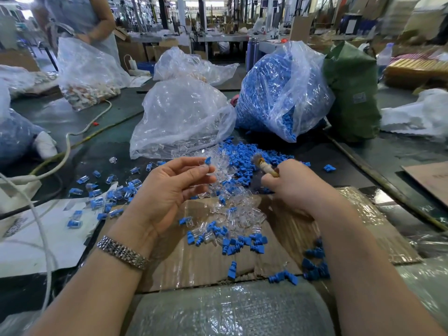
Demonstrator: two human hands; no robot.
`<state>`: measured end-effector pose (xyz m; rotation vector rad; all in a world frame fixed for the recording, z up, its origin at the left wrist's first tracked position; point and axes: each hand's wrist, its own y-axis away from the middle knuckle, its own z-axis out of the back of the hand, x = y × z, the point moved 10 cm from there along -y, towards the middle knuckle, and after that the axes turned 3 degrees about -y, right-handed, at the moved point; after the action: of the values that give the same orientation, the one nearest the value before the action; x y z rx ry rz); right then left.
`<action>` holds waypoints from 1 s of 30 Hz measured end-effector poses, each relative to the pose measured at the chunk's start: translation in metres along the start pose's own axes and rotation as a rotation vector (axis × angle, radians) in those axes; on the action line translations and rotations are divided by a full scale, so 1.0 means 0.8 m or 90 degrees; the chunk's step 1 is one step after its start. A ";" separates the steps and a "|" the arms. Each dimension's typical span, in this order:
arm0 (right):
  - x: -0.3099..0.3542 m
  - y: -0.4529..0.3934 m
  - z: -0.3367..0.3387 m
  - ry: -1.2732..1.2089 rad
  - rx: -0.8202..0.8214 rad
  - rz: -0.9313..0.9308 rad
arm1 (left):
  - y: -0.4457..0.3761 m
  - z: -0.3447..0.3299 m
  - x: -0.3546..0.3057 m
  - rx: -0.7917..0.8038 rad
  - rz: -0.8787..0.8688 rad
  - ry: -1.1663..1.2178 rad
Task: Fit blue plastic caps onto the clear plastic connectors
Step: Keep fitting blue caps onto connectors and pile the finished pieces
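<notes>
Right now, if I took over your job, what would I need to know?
Left hand: pinching a clear connector with a blue cap at the fingertips.
Right hand: closed around a small wooden-handled tool.
Done: capped pieces lie to the left.
Left: loose blue caps and clear connectors on the cardboard, plus the bag of clear connectors and bag of blue caps behind.

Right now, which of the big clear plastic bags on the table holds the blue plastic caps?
The large clear plastic bag packed with blue caps, right of centre beside the green sack. The bag to its left holds clear connectors.
</notes>
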<state>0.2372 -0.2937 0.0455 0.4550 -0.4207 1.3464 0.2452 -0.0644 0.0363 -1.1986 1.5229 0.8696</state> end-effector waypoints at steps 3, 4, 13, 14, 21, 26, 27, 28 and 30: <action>0.019 0.010 -0.005 -0.183 0.074 0.054 | 0.001 0.004 0.001 -0.013 0.008 0.031; 0.027 0.015 -0.015 -0.269 0.130 0.064 | 0.001 0.004 0.001 -0.015 0.011 0.043; 0.069 0.051 -0.051 -0.344 0.339 0.153 | -0.006 -0.008 0.003 0.012 -0.008 0.038; 0.071 0.052 -0.052 -0.340 0.342 0.159 | -0.006 -0.009 0.003 0.015 -0.011 0.025; 0.069 0.051 -0.056 -0.309 0.327 0.157 | -0.002 -0.012 -0.006 -0.002 -0.062 -0.127; 0.069 0.046 -0.057 -0.281 0.293 0.151 | 0.001 -0.008 -0.008 -0.027 -0.077 -0.158; 0.068 0.045 -0.057 -0.275 0.287 0.151 | 0.001 -0.008 -0.009 -0.031 -0.081 -0.158; 0.067 0.045 -0.057 -0.270 0.284 0.150 | 0.002 -0.008 -0.010 -0.035 -0.085 -0.159; 0.065 0.044 -0.056 -0.256 0.285 0.152 | 0.004 -0.008 -0.011 -0.042 -0.094 -0.171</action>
<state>0.2129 -0.2205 0.0382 1.0848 -0.5152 1.5882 0.2410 -0.0675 0.0465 -1.1743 1.1832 0.9456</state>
